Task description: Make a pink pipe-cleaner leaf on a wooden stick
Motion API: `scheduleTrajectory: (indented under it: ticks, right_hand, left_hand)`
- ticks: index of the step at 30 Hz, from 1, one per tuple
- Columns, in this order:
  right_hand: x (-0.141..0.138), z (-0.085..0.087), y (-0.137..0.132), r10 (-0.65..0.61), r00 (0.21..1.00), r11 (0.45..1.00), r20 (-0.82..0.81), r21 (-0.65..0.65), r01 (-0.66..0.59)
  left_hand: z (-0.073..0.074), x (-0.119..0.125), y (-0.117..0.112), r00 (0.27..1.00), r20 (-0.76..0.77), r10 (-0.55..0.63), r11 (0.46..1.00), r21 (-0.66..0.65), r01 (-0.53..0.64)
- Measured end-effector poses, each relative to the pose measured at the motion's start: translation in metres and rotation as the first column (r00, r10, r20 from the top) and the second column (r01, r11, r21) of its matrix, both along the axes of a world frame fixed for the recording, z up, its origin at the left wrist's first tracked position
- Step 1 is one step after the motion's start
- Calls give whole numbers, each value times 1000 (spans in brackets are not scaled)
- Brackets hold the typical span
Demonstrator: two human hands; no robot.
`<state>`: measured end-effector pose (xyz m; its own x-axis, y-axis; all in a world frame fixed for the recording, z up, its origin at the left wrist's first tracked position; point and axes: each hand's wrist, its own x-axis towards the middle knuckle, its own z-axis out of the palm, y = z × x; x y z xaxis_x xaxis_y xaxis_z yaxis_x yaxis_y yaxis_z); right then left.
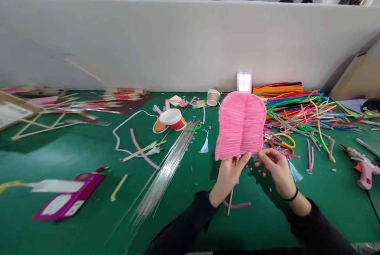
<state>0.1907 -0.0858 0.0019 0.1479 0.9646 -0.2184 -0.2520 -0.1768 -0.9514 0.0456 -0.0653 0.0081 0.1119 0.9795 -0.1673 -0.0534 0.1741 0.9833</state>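
A pink fan [242,124] of side-by-side pipe cleaners, with a ridge down its middle, stands upright before me. Its thin wooden stick [230,201] runs down below my left hand [230,174], which is closed around the fan's base with the thumb on the front. My right hand [274,166] pinches the lower right corner of the fan between thumb and fingers. Close to the right hand lie scissors with yellow and red handles [286,141] and a pale blue tassel [295,171]. A pink pipe cleaner [239,206] rests beneath the stick.
Coloured pipe cleaners [308,108] are heaped at the back right. A pink glue gun [363,166] lies far right. Left of the fan are thin clear rods [170,168], a paper cup [173,118] and a purple package [73,197]. A white partition [166,45] closes the table's back.
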Motion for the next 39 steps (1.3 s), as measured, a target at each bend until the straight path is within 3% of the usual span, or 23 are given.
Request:
scheduleTrajectory:
  ticks: [4, 14, 39]
  right_hand:
    - [1, 5, -2, 85, 968, 994, -235, -41, -97]
    - [2, -5, 2, 112, 877, 961, -468, -173, -216]
    - [-4, -13, -1, 89, 868, 970, -489, -157, -187]
  left_hand:
    - [-4, -4, 5, 992, 117, -57, 998, -22, 60]
    - [4, 0, 2, 974, 206, -98, 986, -112, 123]
    - [1, 1, 1, 976, 204, -73, 983, -150, 105]
